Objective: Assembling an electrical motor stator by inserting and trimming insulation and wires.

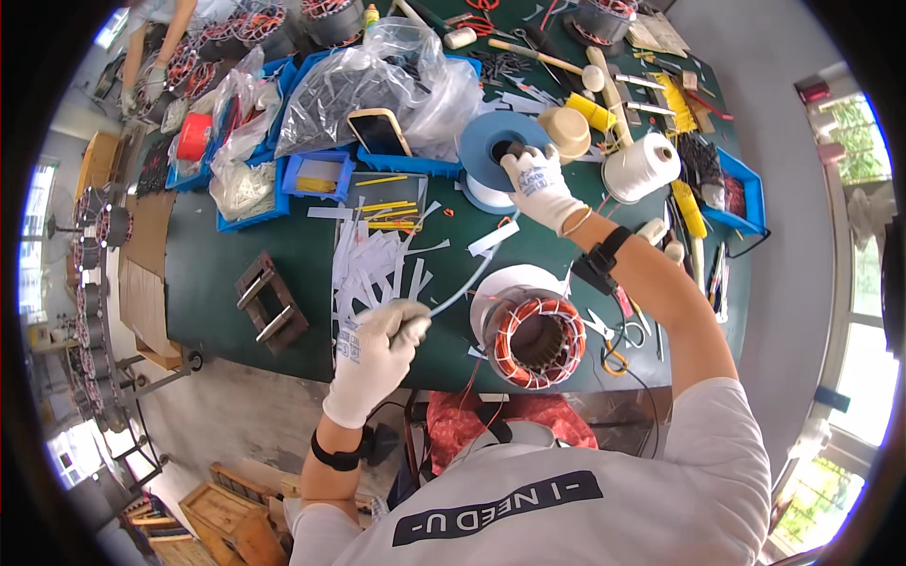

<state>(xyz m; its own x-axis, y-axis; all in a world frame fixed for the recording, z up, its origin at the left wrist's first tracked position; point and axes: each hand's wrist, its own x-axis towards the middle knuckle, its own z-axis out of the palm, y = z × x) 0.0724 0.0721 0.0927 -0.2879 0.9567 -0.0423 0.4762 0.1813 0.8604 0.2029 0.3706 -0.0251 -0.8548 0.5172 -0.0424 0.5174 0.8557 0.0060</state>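
Observation:
My left hand [379,351], in a white work glove, is closed on the end of a thin pale blue tube [469,285]. The tube curves up and right to a blue spool [486,141] at the far middle of the bench. At the spool's dark hub my gloved right hand [545,187] grips with its fingers. Nearer to me, a motor stator [538,341] stands with its opening up, its orange-red windings laced with white cord. White paper strips [366,262] lie in a loose pile between the left hand and the yellow strips [389,209].
A white thread cone [642,168] and a cream spool [564,132] stand right of the blue spool. Scissors [618,328] lie right of the stator. A phone [379,132] leans on a blue bin. A slotted wooden block [271,302] lies left. Another person's hands [154,80] work far left.

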